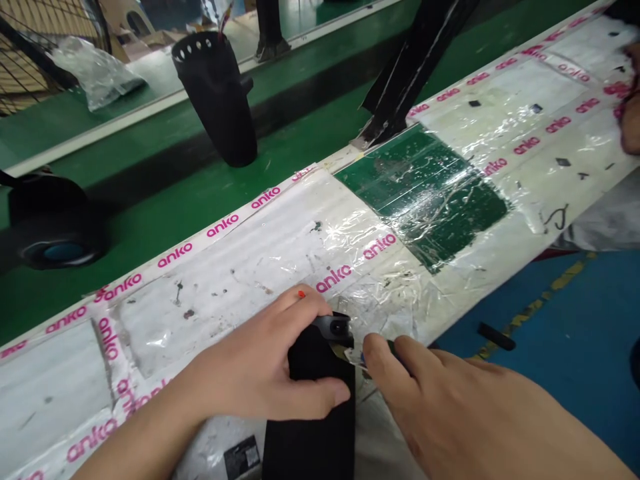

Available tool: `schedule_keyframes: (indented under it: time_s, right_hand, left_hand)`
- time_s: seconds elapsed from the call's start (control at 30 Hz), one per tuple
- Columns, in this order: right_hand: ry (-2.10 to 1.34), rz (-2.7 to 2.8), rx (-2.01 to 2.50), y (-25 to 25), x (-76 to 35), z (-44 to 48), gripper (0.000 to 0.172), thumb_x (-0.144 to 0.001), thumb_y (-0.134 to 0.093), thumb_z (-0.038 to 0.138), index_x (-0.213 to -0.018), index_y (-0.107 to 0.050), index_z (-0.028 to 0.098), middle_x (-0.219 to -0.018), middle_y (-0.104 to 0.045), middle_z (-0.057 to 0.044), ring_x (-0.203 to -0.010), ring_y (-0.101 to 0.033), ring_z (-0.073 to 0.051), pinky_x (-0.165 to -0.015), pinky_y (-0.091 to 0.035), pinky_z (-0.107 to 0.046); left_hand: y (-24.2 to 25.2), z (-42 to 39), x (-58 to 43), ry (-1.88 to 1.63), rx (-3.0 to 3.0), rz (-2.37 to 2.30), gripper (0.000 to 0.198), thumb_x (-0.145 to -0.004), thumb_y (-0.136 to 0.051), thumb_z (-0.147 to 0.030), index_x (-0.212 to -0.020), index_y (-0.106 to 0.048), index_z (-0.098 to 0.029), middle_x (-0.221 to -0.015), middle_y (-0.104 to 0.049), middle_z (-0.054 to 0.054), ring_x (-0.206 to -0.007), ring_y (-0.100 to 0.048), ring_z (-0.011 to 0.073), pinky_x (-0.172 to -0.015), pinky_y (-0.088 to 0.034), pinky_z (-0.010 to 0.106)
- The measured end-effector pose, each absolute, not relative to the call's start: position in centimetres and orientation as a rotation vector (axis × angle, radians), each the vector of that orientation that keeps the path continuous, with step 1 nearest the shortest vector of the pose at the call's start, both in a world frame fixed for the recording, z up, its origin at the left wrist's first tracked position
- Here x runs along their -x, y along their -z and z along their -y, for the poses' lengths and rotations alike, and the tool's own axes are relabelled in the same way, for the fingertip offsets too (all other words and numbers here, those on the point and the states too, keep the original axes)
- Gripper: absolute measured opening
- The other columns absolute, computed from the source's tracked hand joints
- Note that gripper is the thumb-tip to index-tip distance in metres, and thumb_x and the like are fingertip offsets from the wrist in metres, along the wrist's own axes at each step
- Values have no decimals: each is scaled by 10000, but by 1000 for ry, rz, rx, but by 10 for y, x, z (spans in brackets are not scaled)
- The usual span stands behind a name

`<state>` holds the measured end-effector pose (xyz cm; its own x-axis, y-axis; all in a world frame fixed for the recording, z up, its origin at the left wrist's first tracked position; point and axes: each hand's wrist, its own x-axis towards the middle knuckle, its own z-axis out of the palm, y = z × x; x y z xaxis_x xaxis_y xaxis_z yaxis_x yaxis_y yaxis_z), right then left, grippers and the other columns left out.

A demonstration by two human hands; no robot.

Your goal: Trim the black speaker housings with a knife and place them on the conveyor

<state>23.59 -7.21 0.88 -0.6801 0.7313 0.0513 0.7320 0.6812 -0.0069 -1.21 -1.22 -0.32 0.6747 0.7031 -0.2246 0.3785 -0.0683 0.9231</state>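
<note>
My left hand (255,353) presses down on a black fabric sleeve (320,380), which lies on the bench and runs off the bottom of the view. A grey plastic part (333,327) sits at the sleeve's far end, partly under my fingers. My right hand (450,407) pinches a small tool with a dark grip and a thin metal tip (356,355), touching the sleeve's end. My fingers hide most of the tool, so its exact kind cannot be told. The bench top (240,293) under both hands is white sheeting covered in clear plastic film.
Pink-printed "anko" tape (270,200) edges the bench, with a green mat patch (425,193) under the film. Beyond lies a green conveyor (170,180) holding a black perforated cone (215,100). A co-worker's hand (631,113) is at the right edge. Blue floor (575,313) shows lower right.
</note>
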Motion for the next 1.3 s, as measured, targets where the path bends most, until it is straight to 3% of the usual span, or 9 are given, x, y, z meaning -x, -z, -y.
schedule_keyframes:
  time_s: [0.1,0.3,0.47,0.6,0.7,0.8,0.93,1.07,1.3]
  right_hand:
    - [-48,2815,1260,0,-238,65,609,-615,-513,29,-1212,-488,145,-702,-572,1,-415,-552,-188,-398,-278,-330]
    - [-313,2665,1204,29,-237,52,268,-943,-357,25,-1135,-435,196,-720,-597,16,-469,-590,-195,-446,-234,-330]
    - [-445,2662,1197,23,-240,49,157,-1021,-380,103,-1073,-456,230,-681,-585,47,-442,-550,-179,-438,-212,-326]
    - [-414,2530,1229,-1,-251,54,148,-1101,-334,184,-1099,-475,229,-700,-628,42,-485,-623,-175,-437,-346,-312]
    - [-384,2411,1305,-4,-251,64,182,-1146,-325,262,-1117,-500,221,-705,-652,41,-502,-653,-162,-449,-426,-295]
    - [-345,2413,1296,7,-238,74,211,-1148,-291,228,-1119,-498,203,-725,-653,33,-528,-671,-150,-451,-441,-287]
    - [-314,2439,1269,19,-217,82,230,-1123,-257,149,-1115,-485,185,-729,-620,27,-524,-645,-144,-438,-414,-287]
    - [-212,2439,1295,22,-216,85,215,-1109,-294,136,-1151,-504,153,-761,-626,-2,-559,-642,-158,-468,-434,-291]
    - [-111,2447,1331,24,-220,89,233,-1073,-327,95,-1183,-530,118,-800,-663,-42,-577,-652,-174,-460,-452,-300]
  left_hand:
    - [8,9,18,-312,-1633,-818,456,-868,-814,-487,-1178,-577,-251,-1124,-556,42,-977,-586,232,-803,-505,375]
    - [14,6,15,-349,-1654,-772,439,-882,-809,-488,-1158,-580,-236,-1072,-525,42,-963,-550,228,-817,-493,365]
    - [13,1,17,-422,-1732,-717,354,-920,-775,-412,-1164,-578,-249,-1136,-529,67,-1115,-527,267,-975,-490,414]
    - [3,-12,46,-335,-1720,-669,392,-942,-764,-324,-1289,-590,-269,-1300,-563,94,-1250,-545,286,-1050,-485,418]
    - [-10,-15,61,-244,-1725,-654,444,-978,-633,-207,-1408,-546,-274,-1390,-582,107,-1301,-567,287,-1084,-484,425]
    - [-17,-9,53,-171,-1739,-829,446,-883,-720,-276,-1298,-560,-251,-1373,-566,96,-1255,-575,303,-1028,-514,427]
    - [-2,5,29,-243,-1668,-1037,689,-612,-967,-508,-1068,-516,-257,-1234,-543,58,-1055,-573,273,-889,-513,410]
    - [25,6,24,-473,-1447,-734,653,-601,-979,-443,-1013,-507,-259,-1261,-538,59,-1119,-578,269,-949,-492,404]
    - [37,2,30,-474,-1354,-673,681,-582,-996,-362,-1067,-527,-267,-1400,-510,89,-1280,-535,326,-1074,-463,463]
